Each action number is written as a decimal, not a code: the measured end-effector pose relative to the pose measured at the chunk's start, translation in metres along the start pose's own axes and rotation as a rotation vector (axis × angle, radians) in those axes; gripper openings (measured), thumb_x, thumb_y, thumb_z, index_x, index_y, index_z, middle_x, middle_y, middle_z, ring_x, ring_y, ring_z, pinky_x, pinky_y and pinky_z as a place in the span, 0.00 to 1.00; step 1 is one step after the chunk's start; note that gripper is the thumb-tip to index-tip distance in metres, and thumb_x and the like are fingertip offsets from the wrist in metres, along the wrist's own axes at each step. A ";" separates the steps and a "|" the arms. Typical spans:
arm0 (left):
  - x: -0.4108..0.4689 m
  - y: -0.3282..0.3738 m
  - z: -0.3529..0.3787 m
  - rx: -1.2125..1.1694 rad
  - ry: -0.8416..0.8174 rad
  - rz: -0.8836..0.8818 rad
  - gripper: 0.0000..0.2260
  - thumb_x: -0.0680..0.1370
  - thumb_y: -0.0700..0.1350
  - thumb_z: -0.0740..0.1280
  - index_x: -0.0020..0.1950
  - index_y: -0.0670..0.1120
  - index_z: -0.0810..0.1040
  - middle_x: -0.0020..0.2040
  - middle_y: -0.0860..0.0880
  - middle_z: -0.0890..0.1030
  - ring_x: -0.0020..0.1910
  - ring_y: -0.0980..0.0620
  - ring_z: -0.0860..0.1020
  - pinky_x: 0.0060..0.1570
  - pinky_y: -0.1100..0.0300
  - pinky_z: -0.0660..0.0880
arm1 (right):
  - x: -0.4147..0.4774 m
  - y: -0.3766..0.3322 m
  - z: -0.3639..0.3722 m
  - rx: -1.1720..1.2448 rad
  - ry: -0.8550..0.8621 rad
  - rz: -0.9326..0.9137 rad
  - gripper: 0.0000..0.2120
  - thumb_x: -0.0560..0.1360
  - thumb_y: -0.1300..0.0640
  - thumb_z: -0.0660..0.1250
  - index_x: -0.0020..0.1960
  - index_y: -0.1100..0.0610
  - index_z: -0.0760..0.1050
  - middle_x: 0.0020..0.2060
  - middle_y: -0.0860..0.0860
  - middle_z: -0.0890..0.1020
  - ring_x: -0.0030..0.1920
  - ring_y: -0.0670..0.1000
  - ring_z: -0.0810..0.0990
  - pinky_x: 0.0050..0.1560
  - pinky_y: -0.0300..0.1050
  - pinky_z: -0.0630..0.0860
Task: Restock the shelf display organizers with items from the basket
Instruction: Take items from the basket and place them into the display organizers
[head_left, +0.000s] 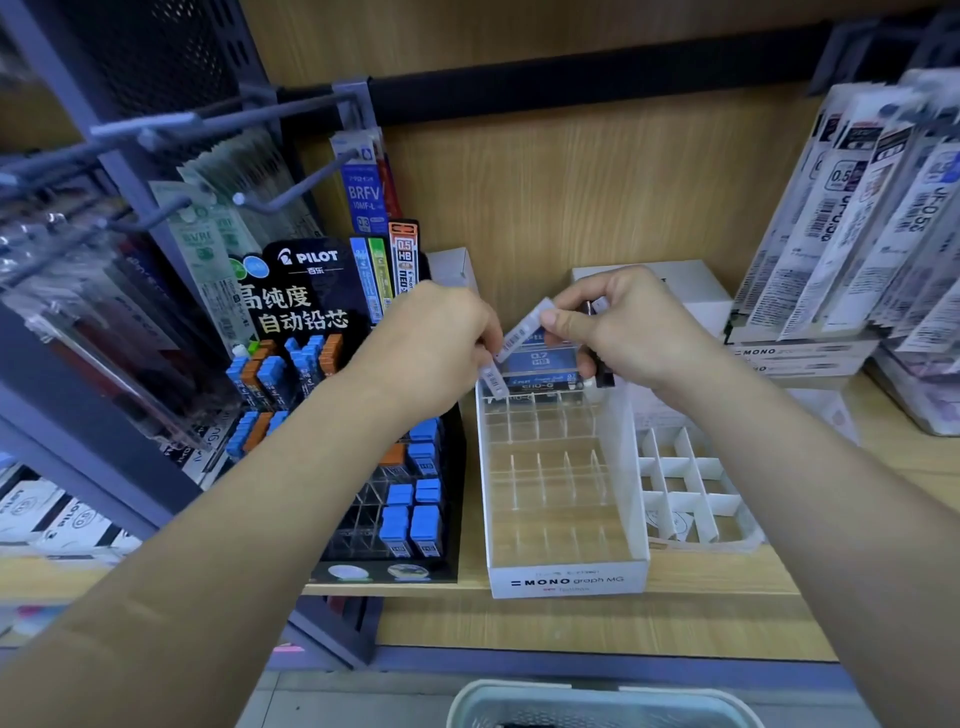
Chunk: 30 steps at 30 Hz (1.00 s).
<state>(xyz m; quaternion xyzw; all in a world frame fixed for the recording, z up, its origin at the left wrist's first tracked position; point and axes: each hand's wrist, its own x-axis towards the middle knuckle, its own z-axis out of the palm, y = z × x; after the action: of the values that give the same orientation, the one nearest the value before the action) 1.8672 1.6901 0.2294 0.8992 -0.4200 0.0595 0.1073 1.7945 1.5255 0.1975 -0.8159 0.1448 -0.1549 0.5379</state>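
A: One lead case (492, 378) was where?
B: Pinched in the left hand (431, 343), over the back row of the white organizer (566, 579) on the shelf.
A: The right hand (623, 327)?
B: Curled round a stack of cases (543, 364), thumb pinching another case (527, 325).

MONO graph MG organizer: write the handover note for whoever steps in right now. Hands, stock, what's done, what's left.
Left hand pinches one lead case over the back-left corner of the MONO organizer.
Right hand grips a bundle of cases, thumb on the top one, over the back row.
Basket sits at the bottom edge, contents hidden.
Done: Pilot display beside the organizer is partly stocked.
Left: nearly every visible MONO slot is empty, as is the white divider tray on its right; back row unclear behind the hands.
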 end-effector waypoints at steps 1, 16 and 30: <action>0.001 0.000 0.001 0.012 -0.012 0.016 0.08 0.77 0.41 0.66 0.52 0.49 0.84 0.48 0.49 0.83 0.49 0.50 0.79 0.51 0.56 0.76 | 0.000 -0.001 0.003 -0.039 -0.002 -0.022 0.06 0.77 0.57 0.69 0.45 0.60 0.81 0.33 0.51 0.82 0.21 0.48 0.73 0.23 0.37 0.67; -0.007 -0.008 0.013 0.000 0.049 0.088 0.09 0.74 0.43 0.71 0.47 0.50 0.71 0.42 0.48 0.80 0.43 0.46 0.79 0.44 0.50 0.78 | -0.003 -0.016 0.030 -0.671 -0.075 -0.173 0.11 0.73 0.50 0.72 0.54 0.50 0.77 0.35 0.45 0.74 0.39 0.53 0.76 0.38 0.44 0.71; -0.014 0.006 -0.006 -0.897 0.012 -0.141 0.08 0.79 0.47 0.65 0.52 0.47 0.83 0.41 0.53 0.84 0.41 0.60 0.81 0.46 0.62 0.79 | -0.019 -0.020 -0.005 0.532 -0.401 0.247 0.17 0.81 0.58 0.60 0.68 0.59 0.71 0.52 0.60 0.84 0.32 0.51 0.83 0.18 0.33 0.54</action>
<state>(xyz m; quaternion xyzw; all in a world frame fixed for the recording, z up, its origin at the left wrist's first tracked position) 1.8530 1.6983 0.2329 0.7900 -0.3412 -0.1307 0.4924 1.7760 1.5364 0.2157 -0.6377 0.0885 0.0422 0.7640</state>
